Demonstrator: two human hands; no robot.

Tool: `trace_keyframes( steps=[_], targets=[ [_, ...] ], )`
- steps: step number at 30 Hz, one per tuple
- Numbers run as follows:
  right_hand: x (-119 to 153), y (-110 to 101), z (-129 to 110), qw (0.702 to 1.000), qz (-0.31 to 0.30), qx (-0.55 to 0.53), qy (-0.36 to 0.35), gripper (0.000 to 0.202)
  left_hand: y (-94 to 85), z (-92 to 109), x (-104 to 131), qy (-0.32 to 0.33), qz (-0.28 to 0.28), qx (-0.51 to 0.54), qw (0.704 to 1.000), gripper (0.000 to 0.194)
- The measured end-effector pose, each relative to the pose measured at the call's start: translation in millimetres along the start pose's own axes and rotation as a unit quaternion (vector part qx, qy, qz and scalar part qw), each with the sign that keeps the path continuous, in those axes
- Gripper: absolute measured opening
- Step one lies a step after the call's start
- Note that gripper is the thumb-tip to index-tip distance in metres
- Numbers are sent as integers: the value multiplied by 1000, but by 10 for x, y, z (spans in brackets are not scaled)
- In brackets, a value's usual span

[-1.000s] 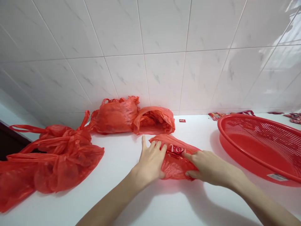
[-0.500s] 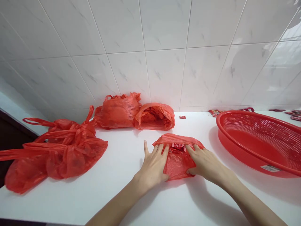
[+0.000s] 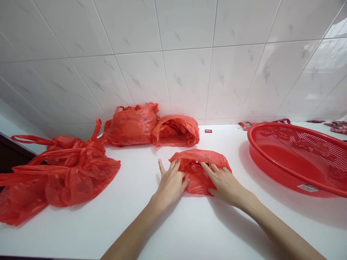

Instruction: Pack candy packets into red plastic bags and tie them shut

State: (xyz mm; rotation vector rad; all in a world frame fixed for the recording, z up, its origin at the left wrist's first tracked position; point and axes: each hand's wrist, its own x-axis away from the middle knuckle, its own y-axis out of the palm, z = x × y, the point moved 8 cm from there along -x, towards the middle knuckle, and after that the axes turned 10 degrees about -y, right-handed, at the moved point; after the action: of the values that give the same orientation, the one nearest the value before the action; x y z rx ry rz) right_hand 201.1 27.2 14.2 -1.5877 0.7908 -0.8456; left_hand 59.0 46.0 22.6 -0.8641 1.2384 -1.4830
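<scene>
A thin red plastic bag (image 3: 200, 184) lies on the white table in front of me, its mouth partly raised. Inside, a small red packet (image 3: 195, 164) shows only in part. At the bag's left edge is my left hand (image 3: 171, 184), fingers apart, touching the plastic. My right hand (image 3: 223, 182) rests on the bag's right side with its fingers spread, the fingertips reaching over the mouth near the packet.
Tied red bags (image 3: 78, 173) lie at the left. Against the tiled wall sit a full red bag (image 3: 132, 126) and an open red bag (image 3: 176, 131). A tiny red packet (image 3: 208, 131) lies beside them. A large red basket (image 3: 287, 166) stands at the right, with wrappers (image 3: 245, 125) behind it.
My left hand has shifted toward the bag's left edge. The fingers of my right hand have moved left over the mouth, and less of the packet shows. The view has shifted slightly.
</scene>
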Motion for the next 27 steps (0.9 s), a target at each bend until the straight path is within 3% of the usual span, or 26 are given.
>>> trace_keyframes(
  steps=[3,6,9,13,20,22,27],
  targets=[
    [-11,35,-77,999,-16,2,-32,82,-27,2,-17,-3,17,1,1000,29],
    [-20,51,-133,998,-25,6,-53,56,-71,51,-35,6,41,1,999,38],
    [-35,56,-176,998,-20,-8,-67,40,-27,78,-48,16,20,-8,1000,39],
    [-56,81,-152,998,-17,-29,-57,41,42,29,-68,4,5,-24,1000,35],
    [-90,48,-92,989,-3,-134,-64,67,52,12,-111,7,67,-7,998,32],
    [-116,57,-93,988,3,-138,-66,66,78,9,-124,12,62,-6,998,27],
    [-191,152,-129,991,4,-114,-68,59,91,-50,-160,-7,58,0,998,38]
  ],
)
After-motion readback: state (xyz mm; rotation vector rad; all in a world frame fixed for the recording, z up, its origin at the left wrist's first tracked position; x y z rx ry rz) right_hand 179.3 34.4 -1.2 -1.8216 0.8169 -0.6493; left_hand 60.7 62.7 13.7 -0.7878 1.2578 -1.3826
